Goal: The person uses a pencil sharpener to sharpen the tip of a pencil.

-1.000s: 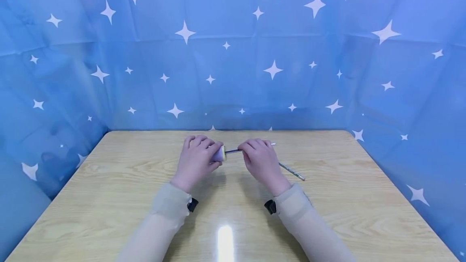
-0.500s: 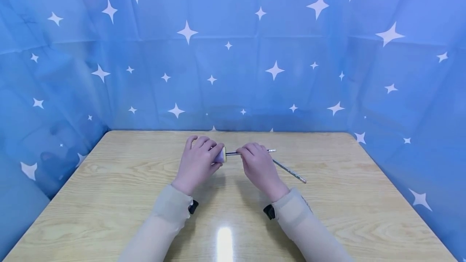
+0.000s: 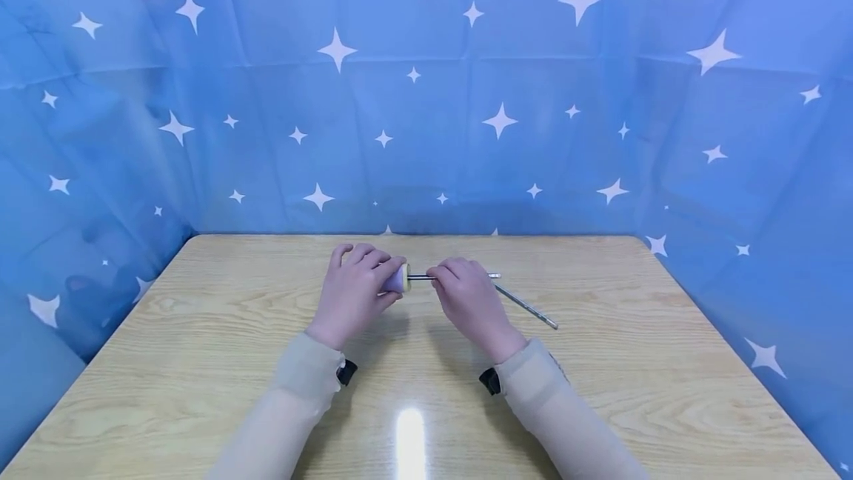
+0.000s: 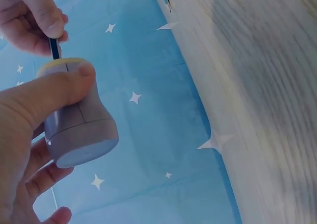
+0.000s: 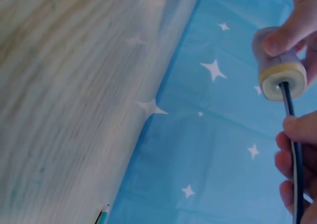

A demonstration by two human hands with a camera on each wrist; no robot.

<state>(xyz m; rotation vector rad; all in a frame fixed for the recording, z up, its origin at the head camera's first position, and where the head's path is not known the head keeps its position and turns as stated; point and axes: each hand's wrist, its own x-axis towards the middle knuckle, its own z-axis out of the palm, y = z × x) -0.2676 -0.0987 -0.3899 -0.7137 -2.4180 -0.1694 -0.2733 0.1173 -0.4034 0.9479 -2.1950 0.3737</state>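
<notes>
My left hand point(image 3: 353, 295) grips a small lavender pencil sharpener point(image 4: 84, 130) with a pale yellow rim, thumb on one side and fingers on the other. A dark striped pencil point(image 5: 297, 169) runs into the hole in the sharpener's end face, its tip hidden inside. My right hand point(image 3: 473, 306) pinches this pencil between thumb and fingers, a short way from the sharpener. The pencil's rear end shows beyond that hand in the head view. Both hands are raised above the table, the pencil roughly level.
A second, patterned pencil point(image 3: 533, 310) lies slantwise on the wood-grain table point(image 3: 200, 376), just right of my right hand. A blue curtain point(image 3: 426, 110) with white stars stands behind the table and along both sides.
The held pencil's rear end has dropped, so it lies more level and in line with the sharpener. My right hand has turned slightly. My left hand keeps its hold.
</notes>
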